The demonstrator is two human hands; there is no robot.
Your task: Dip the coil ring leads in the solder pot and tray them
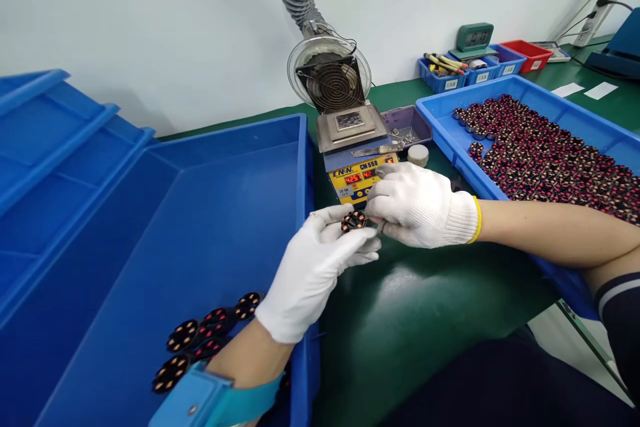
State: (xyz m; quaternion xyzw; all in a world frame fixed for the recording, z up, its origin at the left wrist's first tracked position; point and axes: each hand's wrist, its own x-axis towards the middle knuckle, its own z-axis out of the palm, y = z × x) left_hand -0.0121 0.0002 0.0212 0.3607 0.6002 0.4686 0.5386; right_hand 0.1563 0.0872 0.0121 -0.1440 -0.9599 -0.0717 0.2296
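My left hand (320, 260), in a white glove, pinches a small motor stator (353, 221), a round black part with copper-coloured spots in a ring. My right hand (417, 203), in a white knit glove with a yellow cuff edge, is closed right beside the stator, its fingertips darkened. What those fingertips grip, if anything, is hidden. Just behind both hands stands a yellow solder pot (361, 180) with red digits, its metal top (353, 125) holding a small square of shiny solder. A flat metal strip (377, 151) lies across its front.
At left, a large blue tray (240, 180) holds several stators (183, 335). Another blue tray (435, 123) at right is heaped with more (555, 147). A purple bin (423, 121), a round white container (418, 155), a fan (334, 85) with a hose, and small bins (443, 83) stand behind.
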